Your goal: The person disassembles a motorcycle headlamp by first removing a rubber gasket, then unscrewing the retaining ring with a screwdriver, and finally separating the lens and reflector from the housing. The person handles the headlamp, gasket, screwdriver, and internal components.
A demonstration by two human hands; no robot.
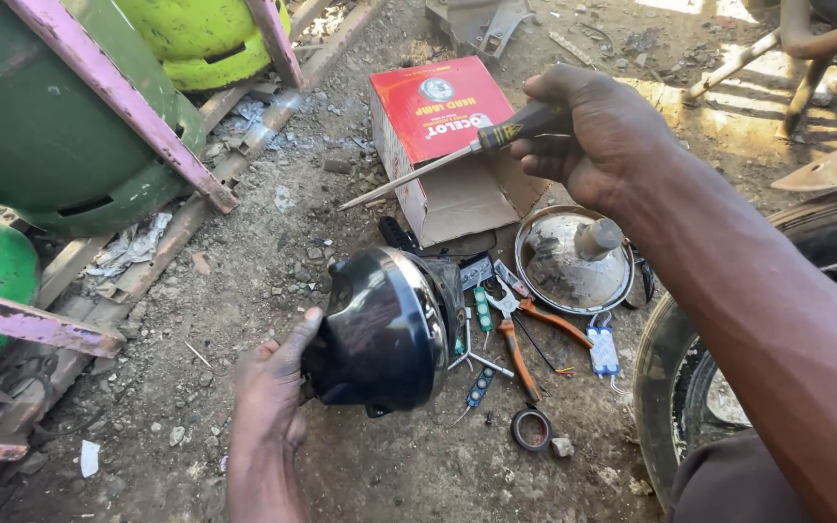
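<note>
A red and white box [443, 116] lies on the dirt at the top middle, its printed red face up and its plain brown flap [467, 199] folded open toward the viewer. On that face sit a round white emblem and white lettering, all upside down from this view. A small yellow label [513, 129] with a dark triangle wraps the screwdriver [457, 155] where handle meets shaft.

The right hand [598, 136] is closed around the screwdriver's dark handle, above the box. The tool's long axis runs slantwise, with the handle up and right and the metal tip [346, 205] pointing down and left, past the box's near corner.

The left hand [273, 387] grips the glossy black headlamp shell [385, 329] from its left side, thumb laid on the dome. The shell hangs low over the ground at centre, its chrome-rimmed open side facing right, toward the clutter.

Just right of it lie orange-handled pliers [520, 334], small connectors [603, 351] and a roll of tape [532, 428]. A round silver reflector [573, 260] rests beside the flap. A tyre [675, 387] stands at right; green gas cylinders [41, 116] behind pink bars [118, 107] fill the left.
</note>
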